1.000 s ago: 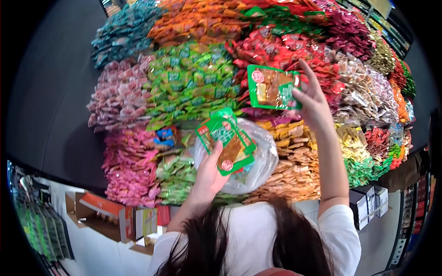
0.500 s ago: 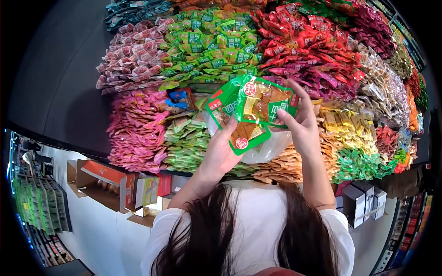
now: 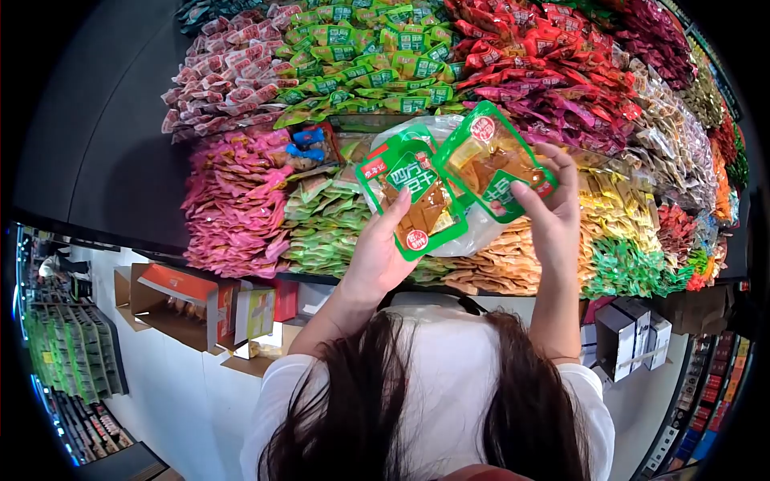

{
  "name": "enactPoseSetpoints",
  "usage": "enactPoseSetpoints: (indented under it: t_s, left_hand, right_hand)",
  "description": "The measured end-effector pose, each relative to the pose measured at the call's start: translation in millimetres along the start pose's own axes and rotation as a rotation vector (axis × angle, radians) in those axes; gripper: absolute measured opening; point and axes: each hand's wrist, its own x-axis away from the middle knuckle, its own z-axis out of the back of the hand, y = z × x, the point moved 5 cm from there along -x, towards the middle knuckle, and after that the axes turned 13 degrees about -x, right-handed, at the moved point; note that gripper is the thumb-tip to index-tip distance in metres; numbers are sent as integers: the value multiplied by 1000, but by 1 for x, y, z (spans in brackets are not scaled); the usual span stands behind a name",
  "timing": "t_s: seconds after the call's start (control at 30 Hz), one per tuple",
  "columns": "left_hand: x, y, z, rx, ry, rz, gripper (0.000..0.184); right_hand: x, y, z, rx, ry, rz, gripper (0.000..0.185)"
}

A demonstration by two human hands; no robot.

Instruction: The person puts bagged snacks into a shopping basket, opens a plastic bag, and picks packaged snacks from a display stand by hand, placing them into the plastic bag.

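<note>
My left hand (image 3: 378,255) is closed on a green snack packet (image 3: 431,210), thumb across its front. Brown dried tofu pieces show through the packet's clear window. In my right hand (image 3: 557,216), thumb and fingers grip a second green dried tofu packet (image 3: 475,160), which is tilted and upside down relative to the first at its label end. The two packets sit side by side, their edges meeting or slightly overlapping. Behind and below them lies a clear plastic bag (image 3: 479,232) on top of the display; its contents are hidden.
Rows of wrapped snacks fill the display: pink packets (image 3: 233,208), green packets (image 3: 377,60), red packets (image 3: 545,64) and yellow packets (image 3: 618,204). A dark surface (image 3: 88,136) extends left. Below the edge stand an open carton (image 3: 180,309) and white boxes (image 3: 630,341).
The right packet has moved right and turned, uncovering most of the left packet's front. Both hands have shifted slightly, the right one to the right.
</note>
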Motion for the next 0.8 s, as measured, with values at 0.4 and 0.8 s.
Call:
enactPoseSetpoints:
  t_s: [0.4,0.8]
  left_hand:
    - [18,-17,-14,-25,-111,156,47]
    - [31,-9,-13,-265,-61,4,38]
  right_hand:
    - [25,-9,-23,178,-276,-222,67]
    - [29,17,-25,-4,-65,-4,39]
